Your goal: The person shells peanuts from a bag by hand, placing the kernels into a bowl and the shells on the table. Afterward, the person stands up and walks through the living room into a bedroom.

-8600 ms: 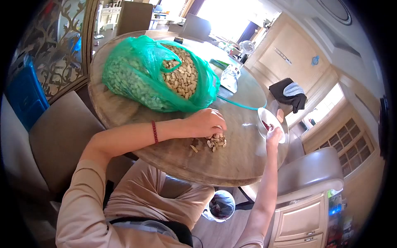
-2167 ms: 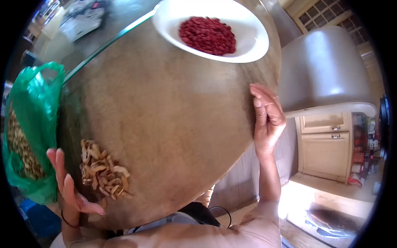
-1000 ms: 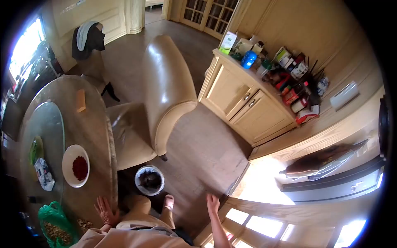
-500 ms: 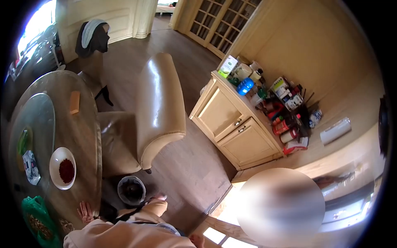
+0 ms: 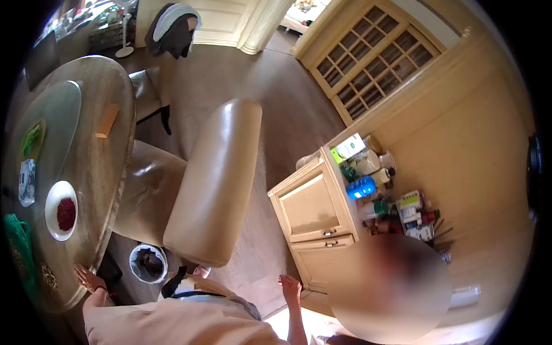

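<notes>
My left hand [image 5: 89,279] lies on the edge of the oval table [image 5: 95,230], its fingers stretched out and nothing held. Near it on the tabletop is a small pile of pale bits [image 5: 49,277], too small to name. A white oval bowl [image 5: 50,222] with dark red pieces [image 5: 66,214] stands farther along the table. Beside the table's left side sits a green plastic bag [image 5: 20,244]. My right hand [image 5: 291,289] is raised over the floor in front of the cabinet, fingers loosely bent and apart, with nothing visible in it.
A beige leather chair [image 5: 215,184] stands by the table, and a lined trash bin [image 5: 148,264] is on the floor. Bottles, including a blue one [image 5: 361,188], crowd the wooden cabinet [image 5: 310,207]. An orange-brown block [image 5: 107,121] lies on the table. A blurred round patch hides the lower right.
The view has shifted, with the cabinet now lower in it. My right hand has risen from the bottom edge into fuller view. My left hand still rests on the table edge.
</notes>
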The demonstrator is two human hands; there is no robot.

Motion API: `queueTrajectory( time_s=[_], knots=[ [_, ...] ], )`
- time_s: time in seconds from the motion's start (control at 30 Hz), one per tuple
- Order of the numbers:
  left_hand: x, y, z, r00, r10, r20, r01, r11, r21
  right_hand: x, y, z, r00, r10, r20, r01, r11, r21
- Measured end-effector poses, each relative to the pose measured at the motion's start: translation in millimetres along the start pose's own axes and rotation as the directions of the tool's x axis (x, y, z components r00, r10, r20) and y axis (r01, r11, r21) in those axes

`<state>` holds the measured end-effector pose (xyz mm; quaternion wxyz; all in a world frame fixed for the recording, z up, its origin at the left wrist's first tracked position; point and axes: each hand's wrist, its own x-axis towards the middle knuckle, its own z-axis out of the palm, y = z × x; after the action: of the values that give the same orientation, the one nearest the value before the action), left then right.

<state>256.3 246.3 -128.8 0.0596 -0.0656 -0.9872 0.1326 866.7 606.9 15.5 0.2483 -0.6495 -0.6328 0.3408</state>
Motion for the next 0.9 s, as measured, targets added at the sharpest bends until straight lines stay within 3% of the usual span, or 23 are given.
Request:
queueTrajectory(
  time_s=[0.03,0.1,0.13,0.17,0.23,0.27,0.3,0.37,0.43,0.53,0.7,0.77,0.9],
  knots=[
    [2.6,8.3,-1.2,1.000,-0.020,0.000,0.020,1.000,0.006,19.7,2.8,0.4,1.000,-0.011,0.017,0.011,1.000,0.004],
    [0.9,56.3,-82.2,0.914,-0.198,0.353,0.071,0.938,0.341,65.5,11.6,1.6,1.000,-0.007,0.009,0.007,0.999,0.054],
    [10.4,28.8,5.2,0.981,-0.181,0.070,0.188,0.976,-0.108,84.2,11.1,0.3,0.998,0.034,0.047,-0.035,0.999,0.039],
    [-8.7,57.4,-74.0,0.920,-0.255,0.297,0.308,0.940,-0.148,104.3,16.4,-0.5,0.997,0.023,0.072,-0.025,0.999,0.037],
    [-29.5,55.3,-66.3,0.952,-0.133,0.277,0.204,0.947,-0.246,142.1,47.3,1.6,0.980,-0.008,0.198,0.001,0.999,0.036],
    [-44.2,51.2,-46.5,0.959,-0.124,0.253,0.207,0.919,-0.335,167.2,94.8,10.2,0.974,-0.056,0.219,0.047,0.998,0.046],
    [-66.5,56.4,-59.3,0.957,-0.053,0.286,0.152,0.929,-0.337,192.0,98.7,6.5,0.967,-0.065,0.247,0.053,0.997,0.054],
    [-121.6,86.0,-90.8,0.870,-0.106,0.482,0.190,0.973,-0.129,228.7,104.6,-8.9,0.941,-0.086,0.329,0.133,0.983,-0.123],
    [-158.7,119.2,-101.7,0.833,-0.101,0.544,0.178,0.980,-0.090,269.3,82.4,-17.6,0.948,-0.135,0.289,0.143,0.990,-0.006],
    [-195.1,175.5,-119.8,0.795,-0.070,0.602,0.153,0.984,-0.088,342.3,84.7,-21.2,0.923,-0.072,0.379,0.109,0.991,-0.078],
    [-210.0,291.0,-141.4,0.749,-0.017,0.662,0.154,0.977,-0.150,486.1,4.7,14.4,0.845,-0.330,0.421,0.352,0.936,0.026],
    [-202.0,345.2,-143.7,0.739,0.009,0.674,0.171,0.965,-0.201,536.4,-50.6,43.6,0.830,-0.321,0.457,0.257,0.946,0.199],
    [-180.1,467.3,-144.2,0.708,0.078,0.702,0.239,0.909,-0.342,625.2,-148.8,107.5,0.779,-0.399,0.483,0.275,0.911,0.309]
  ],
)
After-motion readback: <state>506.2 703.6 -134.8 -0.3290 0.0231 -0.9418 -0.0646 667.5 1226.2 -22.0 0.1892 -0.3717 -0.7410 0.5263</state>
